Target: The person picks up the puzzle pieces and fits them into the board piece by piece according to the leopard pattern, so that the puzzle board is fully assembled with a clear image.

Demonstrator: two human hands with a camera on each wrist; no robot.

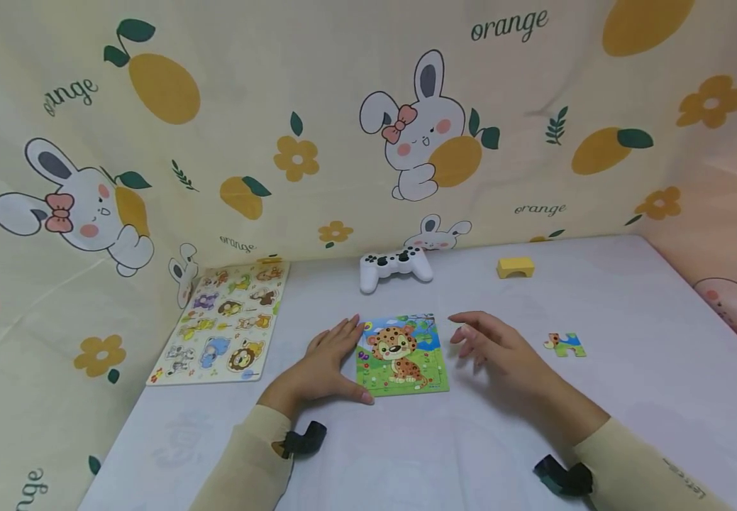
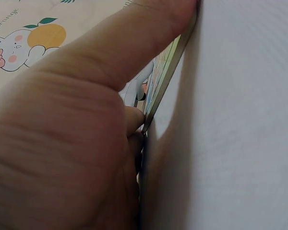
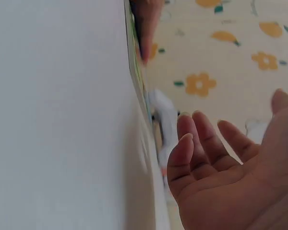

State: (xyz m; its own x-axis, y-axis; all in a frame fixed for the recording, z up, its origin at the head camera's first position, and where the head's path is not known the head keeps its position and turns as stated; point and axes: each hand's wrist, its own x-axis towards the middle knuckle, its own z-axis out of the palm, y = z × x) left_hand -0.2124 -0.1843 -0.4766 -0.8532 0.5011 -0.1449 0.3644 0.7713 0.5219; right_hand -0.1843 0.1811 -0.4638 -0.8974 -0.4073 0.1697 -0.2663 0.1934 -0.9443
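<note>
A square jigsaw puzzle (image 1: 400, 355) with a cartoon leopard lies flat on the white table. My left hand (image 1: 326, 365) rests at its left side, fingers fairly straight, thumb touching the lower left corner. In the left wrist view the thumb lies along the edge of the puzzle (image 2: 169, 72), and the palm hides much of the far side. Just off the puzzle's right edge hovers my right hand (image 1: 501, 351), holding nothing, its fingers loosely bent. The right wrist view shows that hand (image 3: 225, 177) with the palm bare. Farther right lies a loose puzzle piece (image 1: 566, 345).
A larger animal puzzle board (image 1: 224, 323) lies on the left. Behind the leopard puzzle sits a white game controller (image 1: 396, 267), with a yellow arch block (image 1: 516, 268) at the back right. A printed cloth (image 1: 330, 85) hangs behind the table.
</note>
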